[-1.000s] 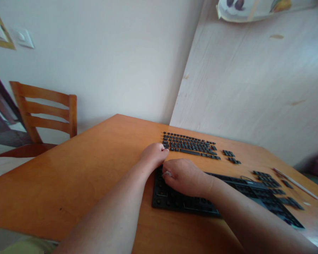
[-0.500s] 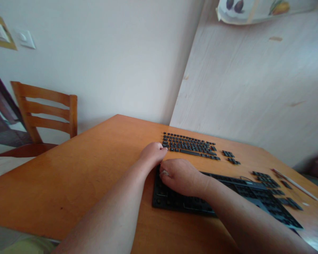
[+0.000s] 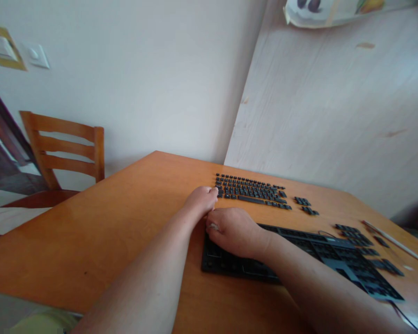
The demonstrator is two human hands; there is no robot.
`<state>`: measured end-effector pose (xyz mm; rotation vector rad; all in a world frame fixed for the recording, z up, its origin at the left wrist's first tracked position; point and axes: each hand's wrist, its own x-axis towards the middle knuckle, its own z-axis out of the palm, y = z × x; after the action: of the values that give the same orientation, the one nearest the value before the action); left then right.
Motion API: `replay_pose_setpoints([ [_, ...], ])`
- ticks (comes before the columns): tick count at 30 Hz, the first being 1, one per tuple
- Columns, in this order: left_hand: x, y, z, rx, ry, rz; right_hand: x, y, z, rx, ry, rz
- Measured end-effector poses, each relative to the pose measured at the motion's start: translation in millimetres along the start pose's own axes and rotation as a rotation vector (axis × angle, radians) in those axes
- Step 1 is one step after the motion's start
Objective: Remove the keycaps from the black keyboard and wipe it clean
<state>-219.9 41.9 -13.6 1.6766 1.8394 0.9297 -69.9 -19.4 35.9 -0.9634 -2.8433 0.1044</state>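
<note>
A black keyboard base (image 3: pixel 230 269) with its keycaps off lies on the table, slanting away to the right. My right hand (image 3: pixel 238 232) is closed over its upper left corner, and a small pale bit shows at the curled fingers. What those fingers hold is too small to name. My left hand (image 3: pixel 202 200), also closed, is just beyond that corner, its fingertips close to my right hand's. It sits at the left end of the loose black keycaps (image 3: pixel 247 189), which are laid out in keyboard rows behind the base. Whatever it grips is hidden.
More keycaps lie in small groups (image 3: pixel 302 201) and beside the base's right end (image 3: pixel 353 234). A long thin white stick (image 3: pixel 393 241) rests at the right. A cable (image 3: pixel 404 317) trails off the base. A wooden chair (image 3: pixel 66 144) stands left of the table (image 3: pixel 125 222).
Both hands have shifted very slightly left and are closer together at the fingertips. The view has turned a little; the base and keycaps lie as before.
</note>
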Motion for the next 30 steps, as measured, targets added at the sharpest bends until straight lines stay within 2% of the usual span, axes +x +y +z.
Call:
replay_pose_setpoints([
  [8,-7,4,-0.3,-0.101,0.014,0.026,-15,17,0,0.32,0.096,0.028],
  [12,-14,12,-5.5,-0.159,0.047,0.065,-35,31,-7,0.639,0.17,0.169],
  [17,-30,32,-8.4,-0.225,0.042,0.138,-67,45,-9,1.097,0.14,0.421],
  [20,-43,46,-6.5,-0.293,-0.003,0.188,-81,53,-4,1.293,0.201,0.457],
  [23,-55,57,-3.8,-0.351,-0.104,0.242,-87,60,2,1.42,0.29,0.445],
  [30,-78,74,0.2,-0.325,-0.315,0.39,-86,67,2,1.496,0.362,0.374],
])
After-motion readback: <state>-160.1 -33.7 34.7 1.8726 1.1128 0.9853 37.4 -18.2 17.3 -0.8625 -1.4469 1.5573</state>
